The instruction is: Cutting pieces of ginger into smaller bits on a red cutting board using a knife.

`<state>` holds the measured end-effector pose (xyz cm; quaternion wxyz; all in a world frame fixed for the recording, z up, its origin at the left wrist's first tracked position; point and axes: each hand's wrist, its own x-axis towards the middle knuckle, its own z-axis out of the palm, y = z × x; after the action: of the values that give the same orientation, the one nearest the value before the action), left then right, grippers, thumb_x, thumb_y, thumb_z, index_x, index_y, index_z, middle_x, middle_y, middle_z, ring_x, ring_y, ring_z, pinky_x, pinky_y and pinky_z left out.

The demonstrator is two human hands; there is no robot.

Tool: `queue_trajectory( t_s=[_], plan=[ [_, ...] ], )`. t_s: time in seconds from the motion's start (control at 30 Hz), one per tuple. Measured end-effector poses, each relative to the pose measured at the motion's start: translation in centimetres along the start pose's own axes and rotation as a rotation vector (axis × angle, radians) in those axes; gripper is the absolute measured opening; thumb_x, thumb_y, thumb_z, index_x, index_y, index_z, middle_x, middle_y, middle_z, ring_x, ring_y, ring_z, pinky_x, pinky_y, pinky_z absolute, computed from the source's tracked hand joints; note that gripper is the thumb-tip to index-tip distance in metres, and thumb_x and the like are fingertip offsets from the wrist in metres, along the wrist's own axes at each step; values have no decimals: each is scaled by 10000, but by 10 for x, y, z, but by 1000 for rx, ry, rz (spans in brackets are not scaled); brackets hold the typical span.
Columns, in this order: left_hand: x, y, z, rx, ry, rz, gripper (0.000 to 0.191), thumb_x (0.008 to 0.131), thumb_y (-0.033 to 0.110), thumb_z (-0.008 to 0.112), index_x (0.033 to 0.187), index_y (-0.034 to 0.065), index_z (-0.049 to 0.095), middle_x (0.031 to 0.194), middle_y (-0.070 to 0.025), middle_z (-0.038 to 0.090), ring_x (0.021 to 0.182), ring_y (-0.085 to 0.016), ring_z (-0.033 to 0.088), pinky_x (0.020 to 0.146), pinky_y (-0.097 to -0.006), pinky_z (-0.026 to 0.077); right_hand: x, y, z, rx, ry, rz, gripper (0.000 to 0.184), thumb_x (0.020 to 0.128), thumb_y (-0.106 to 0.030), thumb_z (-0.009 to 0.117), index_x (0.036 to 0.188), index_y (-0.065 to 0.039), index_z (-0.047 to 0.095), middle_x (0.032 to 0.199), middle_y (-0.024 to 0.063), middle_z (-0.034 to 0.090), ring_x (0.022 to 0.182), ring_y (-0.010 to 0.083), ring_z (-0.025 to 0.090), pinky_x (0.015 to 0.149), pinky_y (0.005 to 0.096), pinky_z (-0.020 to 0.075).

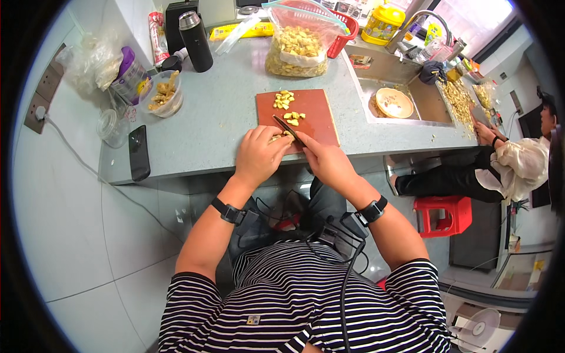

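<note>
A reddish-brown cutting board [316,108] lies at the counter's front edge. My right hand [326,156] grips a knife [283,125], its dark blade slanting up and left across the board. With curled fingers, my left hand [259,152] holds a piece of what looks like ginger [288,134] beside the blade, and the fingers hide part of it. Beyond the knife sit two small heaps of cut yellow pieces, a nearer heap [294,117] and a farther heap [283,99].
Behind the board stands a zip bag [296,48] full of yellow pieces. Leftward are a plastic tub [164,95] of ginger, a black thermos [196,44] and a phone [139,152]. A sink [430,95] is to the right; past it another person [516,159] works at the counter.
</note>
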<state>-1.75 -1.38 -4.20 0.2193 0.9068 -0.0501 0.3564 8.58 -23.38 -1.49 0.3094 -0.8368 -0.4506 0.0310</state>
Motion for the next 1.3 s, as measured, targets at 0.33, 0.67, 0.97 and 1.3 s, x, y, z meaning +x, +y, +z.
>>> queue_trajectory(
  t_s=[0.33, 0.67, 0.97, 1.3],
  plan=[
    [1, 3, 3, 82, 17, 1, 239, 946, 193, 917, 1180, 152, 898, 1148, -41, 737, 1092, -292, 701, 933, -453, 578, -19, 6, -12, 253, -64, 250, 503, 1183, -209, 672, 1681, -153, 638, 1029, 257, 804, 915, 459, 790, 857, 512, 624],
    [3, 5, -2, 46, -6, -27, 210, 984, 162, 889, 1193, 136, 895, 1161, -61, 747, 1101, -298, 711, 923, -443, 612, -22, -1, -23, 367, 12, 200, 537, 1188, -199, 670, 1720, -154, 614, 1036, 205, 803, 902, 368, 778, 886, 457, 613],
    [2, 3, 0, 44, -11, -38, 207, 990, 168, 889, 1194, 134, 897, 1172, -64, 755, 1103, -300, 716, 925, -438, 614, -23, 0, -25, 361, -61, 260, 551, 1174, -160, 666, 1722, -164, 611, 973, 194, 784, 867, 383, 767, 836, 478, 603],
    [1, 5, -1, 56, -24, -32, 217, 979, 154, 888, 1195, 142, 892, 1168, -63, 748, 1109, -305, 708, 935, -443, 607, -28, -1, -18, 291, -64, 146, 577, 1171, -142, 653, 1742, -175, 578, 956, 230, 776, 880, 433, 769, 832, 524, 604]
  ],
)
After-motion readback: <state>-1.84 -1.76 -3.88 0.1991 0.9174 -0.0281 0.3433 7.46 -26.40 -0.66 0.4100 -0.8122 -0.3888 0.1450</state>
